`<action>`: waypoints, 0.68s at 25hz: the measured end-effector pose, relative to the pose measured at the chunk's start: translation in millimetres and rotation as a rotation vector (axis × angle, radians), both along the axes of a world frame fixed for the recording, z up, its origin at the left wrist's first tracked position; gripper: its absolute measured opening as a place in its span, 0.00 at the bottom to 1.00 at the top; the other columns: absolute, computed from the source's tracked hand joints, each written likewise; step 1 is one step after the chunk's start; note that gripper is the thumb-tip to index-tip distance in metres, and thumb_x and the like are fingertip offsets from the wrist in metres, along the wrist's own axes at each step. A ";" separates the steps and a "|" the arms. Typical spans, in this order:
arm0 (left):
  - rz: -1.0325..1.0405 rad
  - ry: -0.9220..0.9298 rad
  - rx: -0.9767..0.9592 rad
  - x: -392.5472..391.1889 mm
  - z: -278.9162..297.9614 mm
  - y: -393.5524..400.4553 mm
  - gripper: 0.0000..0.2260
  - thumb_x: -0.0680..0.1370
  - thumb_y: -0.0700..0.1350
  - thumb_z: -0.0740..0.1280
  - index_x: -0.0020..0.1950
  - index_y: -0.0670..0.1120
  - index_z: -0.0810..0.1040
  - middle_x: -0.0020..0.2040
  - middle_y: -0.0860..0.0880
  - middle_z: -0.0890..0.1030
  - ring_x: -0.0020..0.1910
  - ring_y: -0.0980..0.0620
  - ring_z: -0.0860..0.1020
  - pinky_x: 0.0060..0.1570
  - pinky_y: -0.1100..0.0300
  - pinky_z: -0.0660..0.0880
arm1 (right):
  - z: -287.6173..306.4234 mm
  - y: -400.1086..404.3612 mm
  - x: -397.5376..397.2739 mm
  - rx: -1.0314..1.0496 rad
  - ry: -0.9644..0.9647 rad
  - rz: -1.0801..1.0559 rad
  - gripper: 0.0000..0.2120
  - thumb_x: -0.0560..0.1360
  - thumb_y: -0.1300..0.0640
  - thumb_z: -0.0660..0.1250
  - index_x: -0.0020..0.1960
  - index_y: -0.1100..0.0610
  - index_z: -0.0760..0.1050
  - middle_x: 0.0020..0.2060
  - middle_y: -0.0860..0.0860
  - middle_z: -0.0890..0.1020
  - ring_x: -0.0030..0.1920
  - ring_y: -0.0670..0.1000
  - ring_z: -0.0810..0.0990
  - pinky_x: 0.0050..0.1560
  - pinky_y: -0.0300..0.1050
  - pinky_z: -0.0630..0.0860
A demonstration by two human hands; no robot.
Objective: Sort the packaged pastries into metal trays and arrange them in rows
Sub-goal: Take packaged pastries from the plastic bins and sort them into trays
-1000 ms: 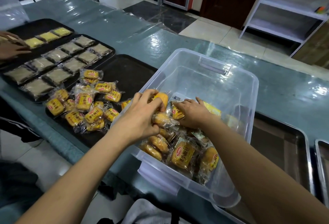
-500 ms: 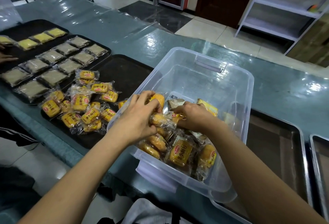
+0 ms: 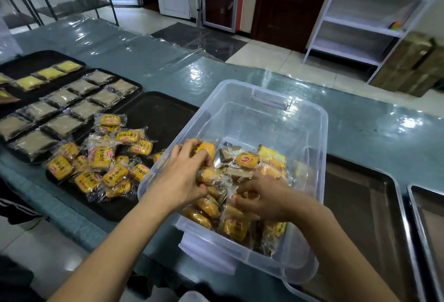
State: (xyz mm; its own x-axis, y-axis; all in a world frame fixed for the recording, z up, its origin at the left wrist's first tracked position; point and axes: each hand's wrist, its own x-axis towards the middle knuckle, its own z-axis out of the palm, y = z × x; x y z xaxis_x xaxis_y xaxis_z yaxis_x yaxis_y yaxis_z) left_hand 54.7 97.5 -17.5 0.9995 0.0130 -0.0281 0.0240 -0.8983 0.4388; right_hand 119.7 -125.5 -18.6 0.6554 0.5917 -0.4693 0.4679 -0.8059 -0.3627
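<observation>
Both hands are seen inside the clear plastic bin [image 3: 310, 131] on the surface [image 3: 149, 61]. Yellow wrapped pastries [image 3: 209, 176] are held in the curled left hand [image 3: 179, 181]. The right hand [image 3: 266, 196] is curled over other packs, maybe gripping one. More yellow packs [image 3: 101, 157] are piled on a dark tray [image 3: 163, 114].

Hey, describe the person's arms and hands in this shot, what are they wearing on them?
Nothing that shows. Both forearms are bare up to the frame's bottom edge, with no sleeves in view. The left hand and right hand wear no gloves, and no watch, bracelet or ring is visible on the wrists or fingers.
</observation>
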 end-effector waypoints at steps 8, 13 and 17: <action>-0.007 0.009 0.013 -6.5 0.4 -2.5 0.22 0.69 0.47 0.75 0.55 0.60 0.67 0.75 0.56 0.54 0.73 0.50 0.55 0.64 0.47 0.72 | -3.0 -4.4 -9.9 0.012 0.034 -0.046 0.37 0.74 0.41 0.72 0.76 0.35 0.57 0.77 0.47 0.65 0.74 0.53 0.67 0.76 0.60 0.60; -0.009 0.003 0.005 -9.5 2.6 -3.8 0.22 0.70 0.47 0.75 0.55 0.60 0.66 0.75 0.57 0.53 0.73 0.51 0.54 0.64 0.48 0.72 | 0.9 -2.7 -15.5 -0.032 0.091 -0.064 0.37 0.73 0.42 0.74 0.77 0.42 0.61 0.73 0.48 0.71 0.69 0.52 0.71 0.70 0.53 0.69; 0.008 -0.030 -0.008 -10.1 3.1 -3.8 0.22 0.70 0.47 0.75 0.56 0.59 0.68 0.75 0.57 0.53 0.73 0.51 0.54 0.65 0.49 0.71 | 5.7 -3.2 -19.8 -0.056 0.049 -0.057 0.35 0.72 0.41 0.74 0.75 0.47 0.66 0.69 0.48 0.73 0.66 0.50 0.71 0.72 0.53 0.67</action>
